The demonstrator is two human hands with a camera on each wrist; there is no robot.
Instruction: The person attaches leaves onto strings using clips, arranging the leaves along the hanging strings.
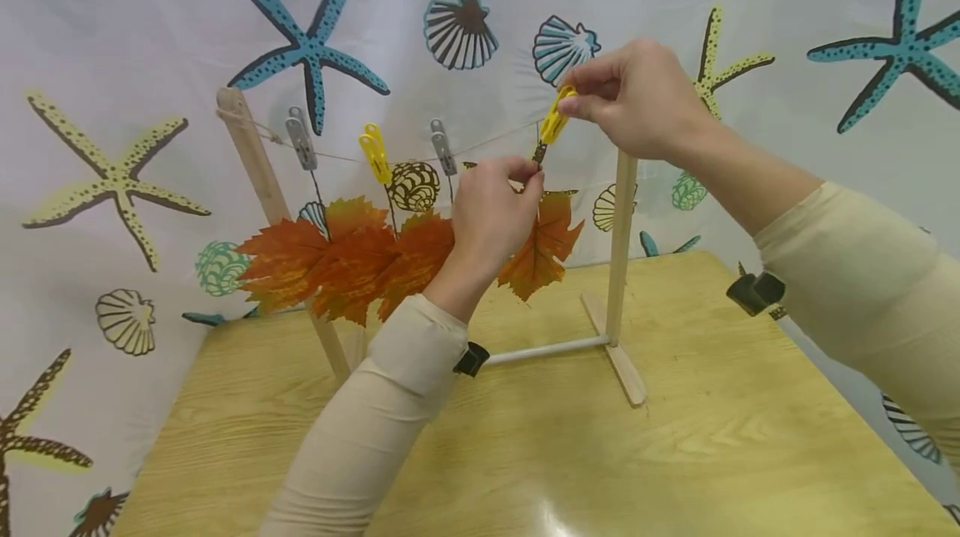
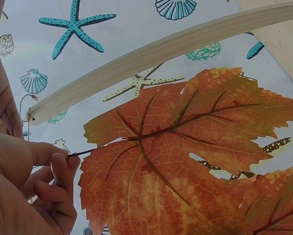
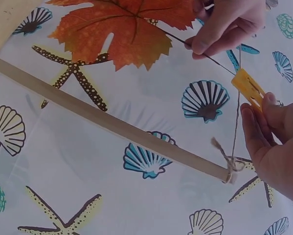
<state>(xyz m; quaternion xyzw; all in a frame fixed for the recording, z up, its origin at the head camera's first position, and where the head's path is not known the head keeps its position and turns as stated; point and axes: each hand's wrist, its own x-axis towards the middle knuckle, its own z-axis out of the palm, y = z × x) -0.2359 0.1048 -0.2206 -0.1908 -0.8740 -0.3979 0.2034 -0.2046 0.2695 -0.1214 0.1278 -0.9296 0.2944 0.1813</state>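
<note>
A small wooden rack (image 1: pixel 621 253) carries a string (image 1: pixel 487 141) between two posts. My right hand (image 1: pixel 637 99) pinches a yellow clothespin (image 1: pixel 555 116) at the string near the right post. Below it my left hand (image 1: pixel 495 208) pinches the thin dark stem (image 2: pixel 82 152) of an orange maple leaf (image 1: pixel 543 249), holding the stem up to the clothespin's tip. In the right wrist view the clothespin (image 3: pixel 249 88) sits against the string (image 3: pixel 236 127), with the stem (image 3: pixel 214 63) reaching it. The leaf (image 2: pixel 185 152) fills the left wrist view.
Three more pegs hang on the string: grey (image 1: pixel 300 138), yellow (image 1: pixel 374 153), grey (image 1: pixel 443 148), each holding an orange leaf (image 1: pixel 330 258). The rack stands on a wooden table (image 1: pixel 675 454) against a starfish-and-shell curtain (image 1: pixel 112 178). A white rod (image 1: pixel 543 351) joins the rack's feet.
</note>
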